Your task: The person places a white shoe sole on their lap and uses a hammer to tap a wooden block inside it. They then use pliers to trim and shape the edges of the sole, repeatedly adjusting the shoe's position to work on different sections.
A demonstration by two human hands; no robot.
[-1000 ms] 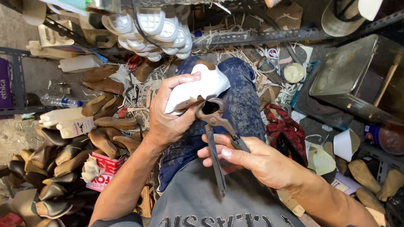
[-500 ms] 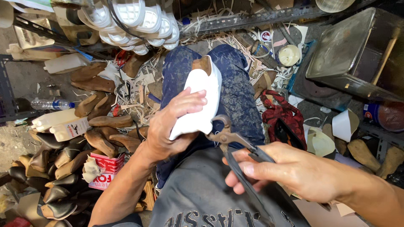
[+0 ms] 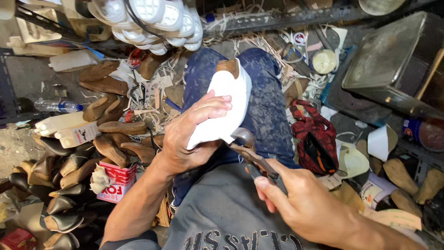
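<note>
My left hand (image 3: 192, 134) grips a white shoe upper stretched over a wooden last (image 3: 226, 99), held over my lap in blue jeans (image 3: 270, 111). The brown wood of the last shows at its far end. My right hand (image 3: 307, 206) is closed around the handles of rusty lasting pincers (image 3: 252, 155). The pincer jaws touch the near lower edge of the white shoe, just beside my left thumb.
A heap of wooden lasts and dark shoe pieces (image 3: 69, 162) lies on the floor at left, with white bottles (image 3: 62, 127) and a red-and-white box (image 3: 115, 178). A red bag (image 3: 317, 139) sits at right beneath a metal tray (image 3: 393, 55). White soles (image 3: 152, 18) hang overhead.
The shoe has turned from lying sideways to pointing away from me. My right hand has drawn back toward me with the pincers, whose jaws stay at the shoe's near edge.
</note>
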